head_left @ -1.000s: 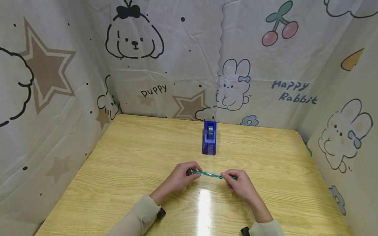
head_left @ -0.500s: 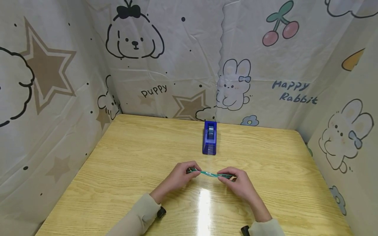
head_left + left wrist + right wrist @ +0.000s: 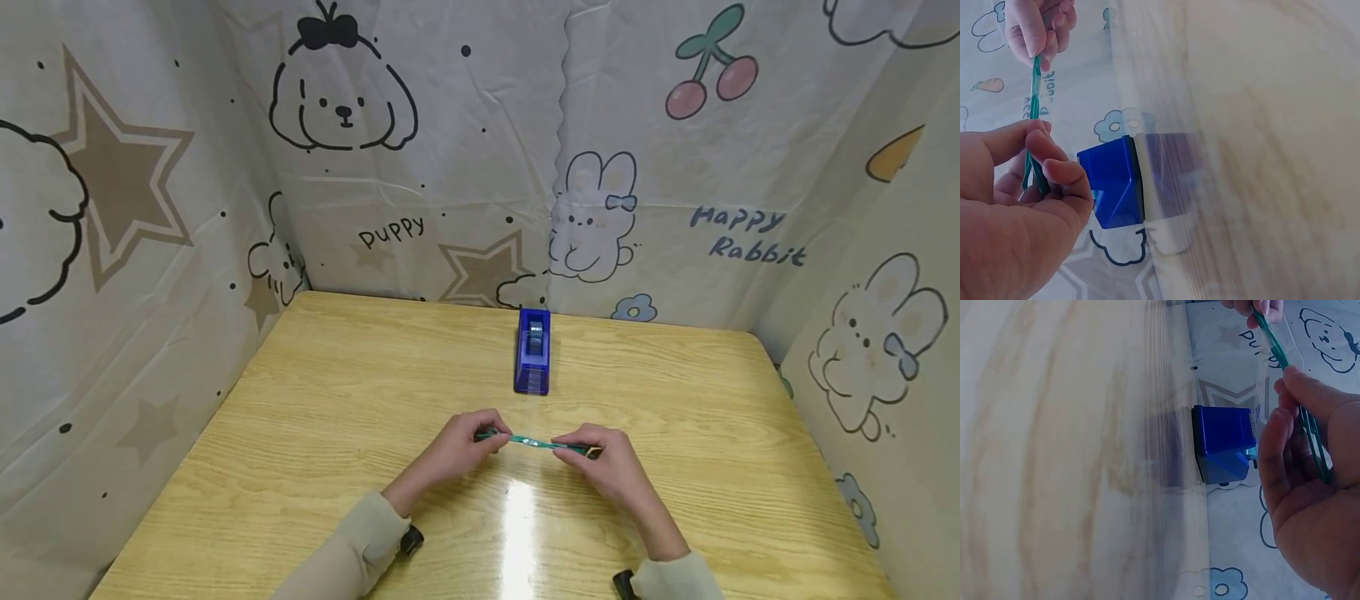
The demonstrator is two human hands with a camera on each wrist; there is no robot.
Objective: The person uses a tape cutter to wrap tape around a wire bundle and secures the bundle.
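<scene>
The left grip (image 3: 465, 444) and right grip (image 3: 609, 467) are pinching a slim green bundle (image 3: 532, 443) above the wooden surface (image 3: 337, 375). It is probably feeling light and bendable, suiting fingertip holds beside its shiny middle.

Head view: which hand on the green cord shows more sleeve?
The left hand: its beige sleeve shows at length, while the right hand, also pinching the green cord, shows only a short cuff at the picture's bottom edge.
</scene>
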